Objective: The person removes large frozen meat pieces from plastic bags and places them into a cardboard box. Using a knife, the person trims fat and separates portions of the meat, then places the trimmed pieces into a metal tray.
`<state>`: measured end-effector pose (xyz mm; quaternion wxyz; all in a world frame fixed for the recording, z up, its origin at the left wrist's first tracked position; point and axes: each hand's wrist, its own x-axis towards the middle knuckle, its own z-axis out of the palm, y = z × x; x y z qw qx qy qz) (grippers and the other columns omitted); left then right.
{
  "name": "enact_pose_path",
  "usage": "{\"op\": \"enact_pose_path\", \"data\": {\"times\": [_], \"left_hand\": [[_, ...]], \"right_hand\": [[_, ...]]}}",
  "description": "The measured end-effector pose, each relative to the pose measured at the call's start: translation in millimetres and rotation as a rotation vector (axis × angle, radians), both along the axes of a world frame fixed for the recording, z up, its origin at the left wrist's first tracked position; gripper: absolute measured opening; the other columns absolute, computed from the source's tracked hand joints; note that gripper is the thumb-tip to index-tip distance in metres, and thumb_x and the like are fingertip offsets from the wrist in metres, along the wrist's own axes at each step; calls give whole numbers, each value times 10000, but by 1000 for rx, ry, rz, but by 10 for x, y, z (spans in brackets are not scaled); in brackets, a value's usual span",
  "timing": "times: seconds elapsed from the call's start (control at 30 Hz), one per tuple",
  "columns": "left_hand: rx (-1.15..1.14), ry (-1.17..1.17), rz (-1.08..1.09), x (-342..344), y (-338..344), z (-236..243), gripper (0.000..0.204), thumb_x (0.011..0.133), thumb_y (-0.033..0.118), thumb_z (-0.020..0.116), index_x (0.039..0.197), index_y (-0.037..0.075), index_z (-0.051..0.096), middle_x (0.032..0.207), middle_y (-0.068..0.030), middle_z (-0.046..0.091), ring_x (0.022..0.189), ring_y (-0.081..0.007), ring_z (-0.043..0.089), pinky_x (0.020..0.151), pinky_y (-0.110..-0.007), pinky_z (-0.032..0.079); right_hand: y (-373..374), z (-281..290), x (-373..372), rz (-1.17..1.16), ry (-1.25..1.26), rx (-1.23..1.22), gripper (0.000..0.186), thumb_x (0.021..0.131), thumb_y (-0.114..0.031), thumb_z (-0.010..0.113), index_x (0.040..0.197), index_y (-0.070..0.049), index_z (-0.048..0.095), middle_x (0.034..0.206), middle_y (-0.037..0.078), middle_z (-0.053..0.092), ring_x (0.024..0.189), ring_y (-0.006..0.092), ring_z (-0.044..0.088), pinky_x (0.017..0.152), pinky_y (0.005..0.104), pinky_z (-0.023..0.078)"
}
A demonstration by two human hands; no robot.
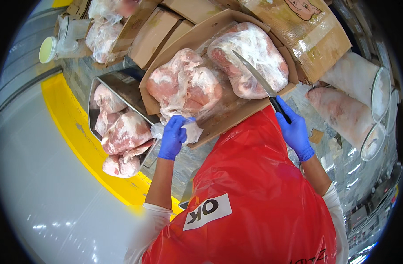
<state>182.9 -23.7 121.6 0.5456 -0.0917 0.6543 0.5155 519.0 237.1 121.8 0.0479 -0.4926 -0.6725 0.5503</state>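
My right hand (293, 130), in a blue glove, is closed round the black handle of a long knife (254, 72). Its blade slants up and left over a piece of frosty meat (236, 57) wrapped in clear plastic. My left hand (175, 135), also gloved in blue, grips a bunch of clear plastic wrap (168, 113) at the front left of an open cardboard box (230, 121). The wrap runs up to a second large pink piece of meat (184, 83) in the same box, its surface largely bare.
Left of the box, a metal bin (93, 119) holds several chunks of meat (126, 132). Closed cardboard boxes (298, 35) stand behind. Large plastic-wrapped rolls (342, 112) lie at the right. At far left is a white tub (47, 49), and a yellow edge (74, 123) borders the floor.
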Motion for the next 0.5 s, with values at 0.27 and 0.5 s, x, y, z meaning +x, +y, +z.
{"op": "enact_pose_path", "data": {"times": [0.27,0.5], "left_hand": [[-319,-91,-176,448,-510,-174,241,1052,331,606,1131,105,635,740,7,541,520,-57,392,453,-225,281],[-211,-229,21,726,32,-790,328,1024,466,649,1060,142,607,726,2,550,510,-67,389,452,-242,278]], "right_hand": [[-147,12,37,43,-7,-54,507,992,-137,677,1490,-168,585,817,106,680,718,62,523,689,298,518],[-302,98,-12,170,-3,-16,505,998,-129,668,1494,-144,577,865,79,708,735,54,525,687,284,511]]}}
